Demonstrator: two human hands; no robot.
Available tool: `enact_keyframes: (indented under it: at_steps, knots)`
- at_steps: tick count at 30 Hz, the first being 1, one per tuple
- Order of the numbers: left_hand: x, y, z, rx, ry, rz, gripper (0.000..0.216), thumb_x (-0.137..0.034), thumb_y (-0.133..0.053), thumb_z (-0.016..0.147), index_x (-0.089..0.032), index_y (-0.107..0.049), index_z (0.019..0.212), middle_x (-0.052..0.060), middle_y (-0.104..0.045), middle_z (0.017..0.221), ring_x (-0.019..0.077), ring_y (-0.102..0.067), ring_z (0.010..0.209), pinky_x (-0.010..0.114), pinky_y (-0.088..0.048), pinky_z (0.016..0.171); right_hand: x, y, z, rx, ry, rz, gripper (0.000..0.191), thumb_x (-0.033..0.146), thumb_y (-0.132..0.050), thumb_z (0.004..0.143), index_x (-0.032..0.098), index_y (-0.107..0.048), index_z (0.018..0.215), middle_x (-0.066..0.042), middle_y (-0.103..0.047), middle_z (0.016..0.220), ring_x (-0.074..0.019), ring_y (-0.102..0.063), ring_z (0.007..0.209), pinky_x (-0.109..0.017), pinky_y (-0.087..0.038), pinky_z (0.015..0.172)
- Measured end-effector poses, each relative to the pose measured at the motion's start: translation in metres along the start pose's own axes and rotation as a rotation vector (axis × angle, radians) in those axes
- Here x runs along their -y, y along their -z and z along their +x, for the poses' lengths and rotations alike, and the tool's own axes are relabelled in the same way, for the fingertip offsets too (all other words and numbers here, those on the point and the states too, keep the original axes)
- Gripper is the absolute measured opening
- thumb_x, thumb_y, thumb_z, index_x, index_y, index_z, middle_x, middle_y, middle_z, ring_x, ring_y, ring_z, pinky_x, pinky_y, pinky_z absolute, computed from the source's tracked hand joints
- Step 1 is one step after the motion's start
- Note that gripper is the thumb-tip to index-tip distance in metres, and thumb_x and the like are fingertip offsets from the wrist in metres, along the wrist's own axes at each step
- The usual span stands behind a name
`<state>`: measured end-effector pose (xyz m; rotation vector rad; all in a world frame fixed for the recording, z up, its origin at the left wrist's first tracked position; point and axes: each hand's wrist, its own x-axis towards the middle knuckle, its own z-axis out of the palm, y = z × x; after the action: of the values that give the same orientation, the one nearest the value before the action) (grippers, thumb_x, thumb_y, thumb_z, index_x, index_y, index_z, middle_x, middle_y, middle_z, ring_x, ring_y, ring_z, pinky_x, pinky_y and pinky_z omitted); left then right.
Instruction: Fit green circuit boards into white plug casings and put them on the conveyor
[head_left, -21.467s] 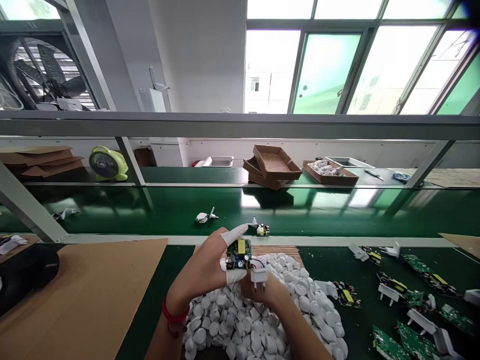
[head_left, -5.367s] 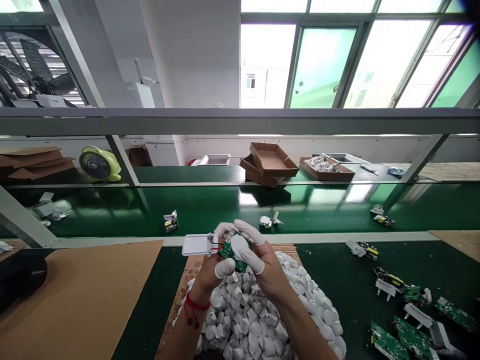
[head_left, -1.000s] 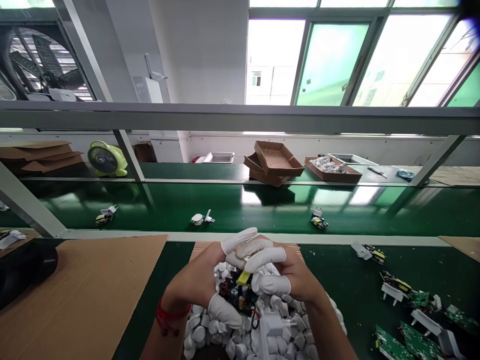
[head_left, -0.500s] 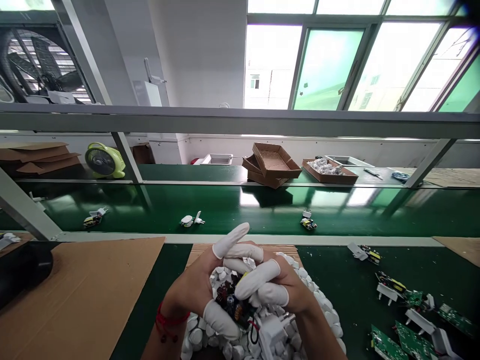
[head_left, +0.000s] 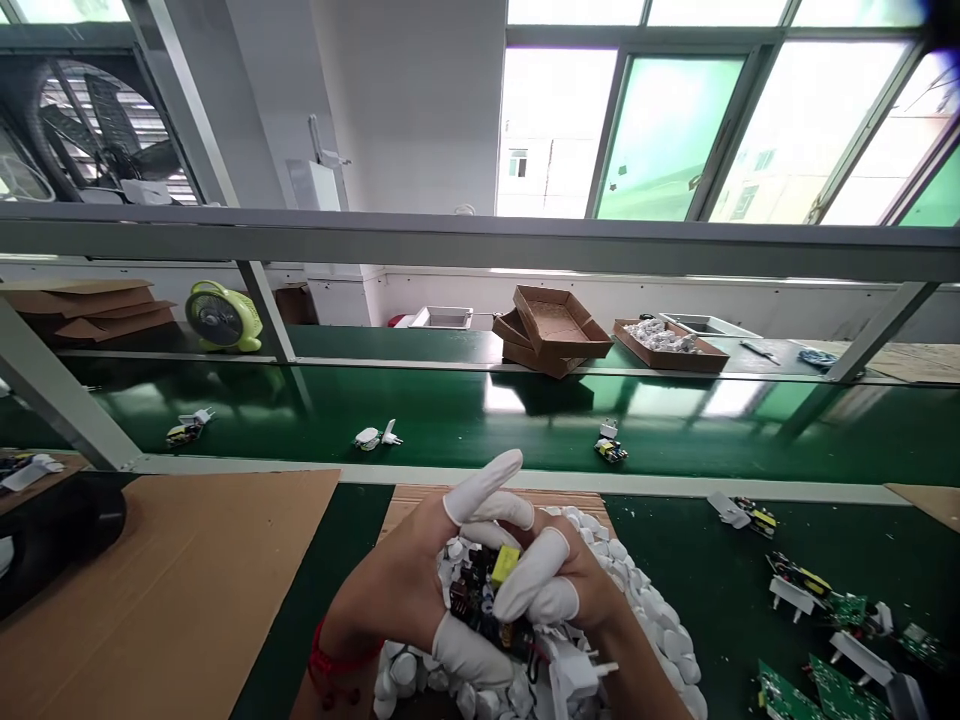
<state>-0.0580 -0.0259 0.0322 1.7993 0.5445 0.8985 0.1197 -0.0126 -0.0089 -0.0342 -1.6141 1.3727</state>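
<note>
My left hand (head_left: 420,590), with white finger cots and a red string bracelet at the wrist, is closed around a circuit board (head_left: 471,592) crowded with dark parts and a yellow block. My right hand (head_left: 574,575), also in white finger cots, has its fingers bent over the board's right side and pressed on it. A white plug housing (head_left: 576,672) with metal prongs hangs below the right hand, beside dark and red wires. Both hands are over a heap of small white pieces (head_left: 660,630). The fingers hide part of the board.
More circuit boards (head_left: 847,690) and white plug parts lie on the right. Left of me is a cardboard sheet (head_left: 187,580). A green conveyor belt (head_left: 450,400) carries several small assemblies past a metal frame (head_left: 480,245). Brown trays (head_left: 559,325) and a green fan (head_left: 223,315) stand behind.
The board has tilted in my hands, so its yellow block shows more. The plug housing has swung slightly right. Assemblies on the belt have shifted a little leftward against the frame.
</note>
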Motion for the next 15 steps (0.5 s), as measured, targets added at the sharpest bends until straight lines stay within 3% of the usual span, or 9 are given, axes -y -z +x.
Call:
enact_keyframes:
  at_steps: [6, 9, 12, 15]
  knots:
    - [0.012, -0.004, -0.001, 0.027, -0.055, -0.297, 0.129, -0.048, -0.088, 0.045, -0.02, -0.018, 0.149, 0.006, -0.071, 0.085, 0.0248, -0.068, 0.078, 0.034, -0.054, 0.076, 0.013, -0.006, 0.0, -0.014, -0.074, -0.07, 0.052, 0.062, -0.047, 0.086, 0.021, -0.078, 0.093, -0.012, -0.058, 0.131, -0.0322, -0.048, 0.125, -0.041, -0.041, 0.102]
    - [0.021, -0.004, -0.002, 0.03, -0.098, -0.329, 0.135, -0.05, -0.089, 0.041, -0.021, -0.015, 0.15, 0.006, -0.071, 0.086, 0.024, -0.068, 0.077, 0.034, -0.054, 0.076, 0.015, -0.003, 0.002, 0.096, -0.013, -0.061, 0.038, 0.053, -0.057, 0.084, 0.026, -0.075, 0.104, -0.008, -0.052, 0.138, -0.0316, -0.046, 0.127, -0.042, -0.037, 0.104]
    - [0.024, -0.001, -0.002, 0.083, -0.087, -0.278, 0.141, -0.051, -0.089, 0.038, -0.021, -0.009, 0.15, 0.008, -0.071, 0.094, 0.0284, -0.067, 0.088, 0.038, -0.052, 0.085, 0.015, -0.002, 0.003, 0.167, 0.033, -0.029, 0.03, 0.039, -0.061, 0.086, 0.035, -0.069, 0.114, -0.001, -0.047, 0.143, -0.0294, -0.045, 0.129, -0.043, -0.032, 0.108]
    - [0.02, -0.002, 0.002, 0.068, -0.093, -0.245, 0.137, -0.055, -0.086, 0.04, -0.022, -0.012, 0.15, 0.013, -0.068, 0.111, 0.0349, -0.058, 0.113, 0.044, -0.042, 0.1, 0.015, -0.002, 0.001, 0.1, -0.042, -0.009, 0.035, 0.045, -0.053, 0.089, 0.028, -0.07, 0.114, -0.006, -0.05, 0.141, -0.0311, -0.043, 0.131, -0.045, -0.034, 0.107]
